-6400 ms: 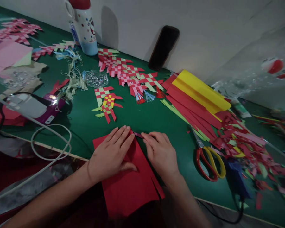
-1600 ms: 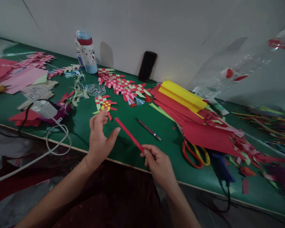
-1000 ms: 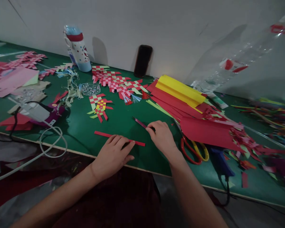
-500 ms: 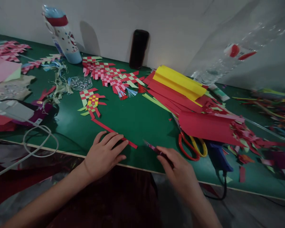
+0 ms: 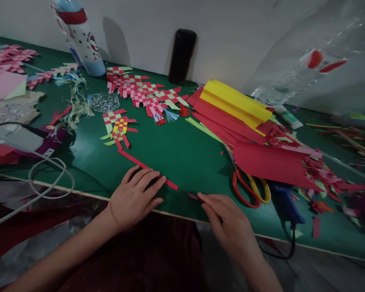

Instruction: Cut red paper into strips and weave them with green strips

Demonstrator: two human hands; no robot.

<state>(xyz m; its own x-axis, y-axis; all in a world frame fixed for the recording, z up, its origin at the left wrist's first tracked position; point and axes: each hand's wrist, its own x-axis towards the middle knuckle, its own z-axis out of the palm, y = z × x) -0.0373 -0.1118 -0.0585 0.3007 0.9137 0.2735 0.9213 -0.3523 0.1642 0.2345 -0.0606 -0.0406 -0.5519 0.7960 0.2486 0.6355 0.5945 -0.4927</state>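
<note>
My left hand (image 5: 136, 196) lies flat on a long red paper strip (image 5: 130, 159) near the front edge of the green table (image 5: 182, 152), fingers spread, pinning it down. My right hand (image 5: 228, 219) is closed round a slim craft knife (image 5: 194, 196), whose tip pokes out to the left, a little right of the strip's near end. A small woven red, yellow and green paper figure (image 5: 118, 129) lies just beyond the strip's far end.
Red-and-yellow scissors (image 5: 249, 188) lie right of my right hand, under a red sheet (image 5: 267, 164). Behind are stacked red and yellow paper (image 5: 234, 106), woven pieces (image 5: 146, 91), a phone (image 5: 181, 54), a bottle (image 5: 80, 34). A glue gun (image 5: 45, 142) and cables sit left.
My right hand picked up the knife from the table and drew it back towards the front edge. My left hand laid the strip down and stays pressed on it.
</note>
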